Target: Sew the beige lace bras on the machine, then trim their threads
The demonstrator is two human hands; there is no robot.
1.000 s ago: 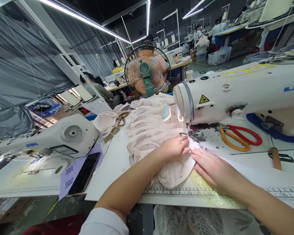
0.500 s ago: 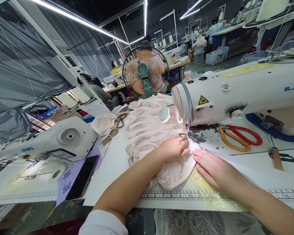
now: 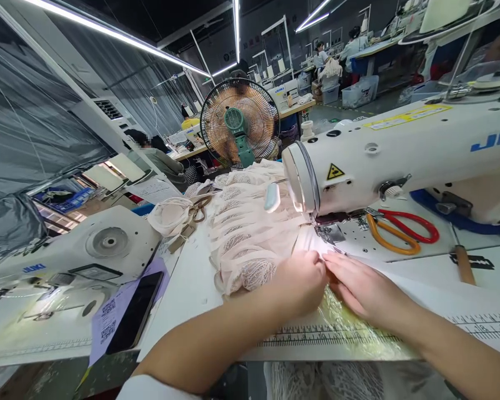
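A pale pink lace bra [image 3: 310, 240] lies under the needle area of the white sewing machine [image 3: 350, 172], at the front of a long row of similar bras [image 3: 244, 222]. My left hand [image 3: 302, 283] is closed on its near edge, fingers curled, just in front of the presser foot [image 3: 327, 232]. Against it from the right comes my right hand [image 3: 362, 283], its fingers together and their tips pinching the same edge. The hands touch at the fingertips and hide most of the cloth between them.
Orange-and-red scissors [image 3: 400, 230] and a wooden-handled tool [image 3: 464, 264] lie right of the needle. A phone [image 3: 135, 314] rests on purple paper at left, near a second sewing machine [image 3: 108, 239]. A fan [image 3: 239, 122] stands behind the bras; a co-worker [image 3: 162, 155] sits farther back.
My left hand has drawn back toward me from beside the needle and curled up, pulling the cloth's near edge in. My right hand stays about where it was. The view has shifted slightly.
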